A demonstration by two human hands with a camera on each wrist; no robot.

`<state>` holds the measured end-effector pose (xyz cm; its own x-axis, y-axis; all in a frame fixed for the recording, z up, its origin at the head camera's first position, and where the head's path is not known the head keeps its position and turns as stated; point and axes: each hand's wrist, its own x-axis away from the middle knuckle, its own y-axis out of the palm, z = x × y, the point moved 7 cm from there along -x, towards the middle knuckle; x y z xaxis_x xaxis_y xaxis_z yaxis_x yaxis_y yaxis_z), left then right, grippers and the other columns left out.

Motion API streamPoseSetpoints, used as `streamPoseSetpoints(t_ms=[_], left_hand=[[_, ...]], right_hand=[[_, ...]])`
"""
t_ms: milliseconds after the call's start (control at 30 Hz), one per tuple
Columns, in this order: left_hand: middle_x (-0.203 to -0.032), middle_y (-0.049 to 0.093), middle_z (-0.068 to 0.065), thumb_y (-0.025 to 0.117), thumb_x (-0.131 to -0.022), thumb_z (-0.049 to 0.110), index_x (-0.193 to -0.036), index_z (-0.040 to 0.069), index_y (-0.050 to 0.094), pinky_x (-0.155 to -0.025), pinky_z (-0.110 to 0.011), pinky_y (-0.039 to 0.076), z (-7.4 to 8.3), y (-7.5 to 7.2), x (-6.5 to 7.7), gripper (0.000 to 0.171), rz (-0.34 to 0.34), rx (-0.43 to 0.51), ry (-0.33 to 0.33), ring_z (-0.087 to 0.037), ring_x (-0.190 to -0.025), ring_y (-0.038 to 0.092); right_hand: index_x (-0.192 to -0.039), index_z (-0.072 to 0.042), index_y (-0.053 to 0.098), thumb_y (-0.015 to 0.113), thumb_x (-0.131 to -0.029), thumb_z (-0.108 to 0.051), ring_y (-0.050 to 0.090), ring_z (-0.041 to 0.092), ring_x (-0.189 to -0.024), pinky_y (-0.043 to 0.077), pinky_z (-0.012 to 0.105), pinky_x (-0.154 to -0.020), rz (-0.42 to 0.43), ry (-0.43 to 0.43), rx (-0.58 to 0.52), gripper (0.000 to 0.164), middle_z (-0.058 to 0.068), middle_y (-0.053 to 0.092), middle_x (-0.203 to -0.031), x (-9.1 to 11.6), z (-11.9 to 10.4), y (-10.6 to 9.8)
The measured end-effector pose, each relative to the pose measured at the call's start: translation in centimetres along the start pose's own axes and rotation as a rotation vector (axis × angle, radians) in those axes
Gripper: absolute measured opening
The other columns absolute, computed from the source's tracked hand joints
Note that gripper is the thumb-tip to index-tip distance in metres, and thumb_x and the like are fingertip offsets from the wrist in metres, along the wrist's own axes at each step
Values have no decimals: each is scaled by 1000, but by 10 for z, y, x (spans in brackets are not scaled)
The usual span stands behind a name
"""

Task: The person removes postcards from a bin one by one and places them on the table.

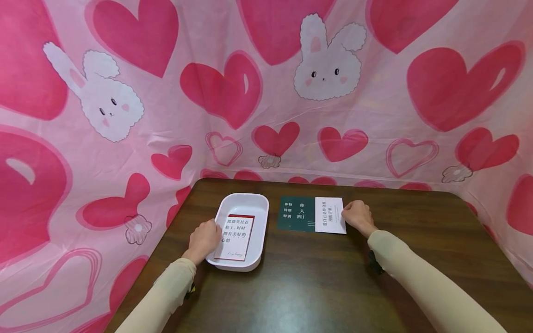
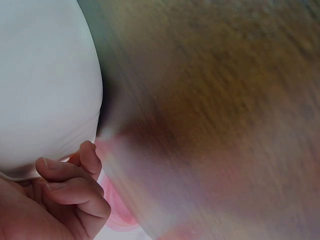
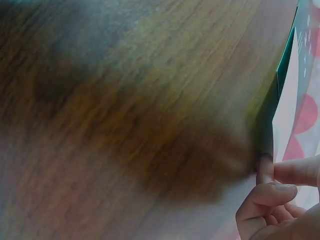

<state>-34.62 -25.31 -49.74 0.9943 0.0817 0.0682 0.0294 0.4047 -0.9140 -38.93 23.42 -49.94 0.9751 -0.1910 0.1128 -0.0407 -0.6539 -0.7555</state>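
My left hand [image 1: 203,240] grips the left rim of a white plastic tray [image 1: 260,203]; in the left wrist view its fingers [image 2: 75,187] curl under the tray's outer wall [image 2: 60,90]. Inside the tray lies a white card with a red edge and dark printed characters [image 1: 237,238]. Right of the tray, my right hand [image 1: 359,216] pinches the right edge of a white printed card [image 1: 330,222]. That card overlaps a dark green card with white characters [image 1: 295,222]. In the right wrist view the thumb and finger meet at the white card's edge [image 3: 285,115].
Everything stands on a dark brown wooden table [image 1: 316,286]. A pink cloth [image 1: 283,111] with hearts and rabbits hangs behind the table and along its sides, close to its edges.
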Motion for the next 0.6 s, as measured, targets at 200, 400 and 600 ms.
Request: streamPoseSetpoints(t_ms=[200,400,600], left_hand=[[-83,60,-12,57,-105,18,-116,-10,62,-64,-43,52,0,-1,0,30,4,-3,5,-27,-72,60],[-84,61,-12,57,-105,18,-116,-10,62,-66,-43,53,1,-1,0,31,-3,1,6,-27,-73,60],[-84,61,-12,57,-105,18,-117,-10,62,-65,-43,53,1,-1,1,31,-2,3,4,-27,-73,60]], right_hand=[[-98,6,74,63,-91,-12,62,39,-88,53,54,-79,20,-24,25,23,23,71,-100,0,-2,-4],[-95,7,74,63,-91,-11,63,31,-72,56,42,-65,24,-29,18,22,21,70,-91,-3,1,-3],[-96,8,73,63,-91,-11,61,21,-50,53,31,-48,35,-33,5,22,22,70,-90,-4,3,-2]])
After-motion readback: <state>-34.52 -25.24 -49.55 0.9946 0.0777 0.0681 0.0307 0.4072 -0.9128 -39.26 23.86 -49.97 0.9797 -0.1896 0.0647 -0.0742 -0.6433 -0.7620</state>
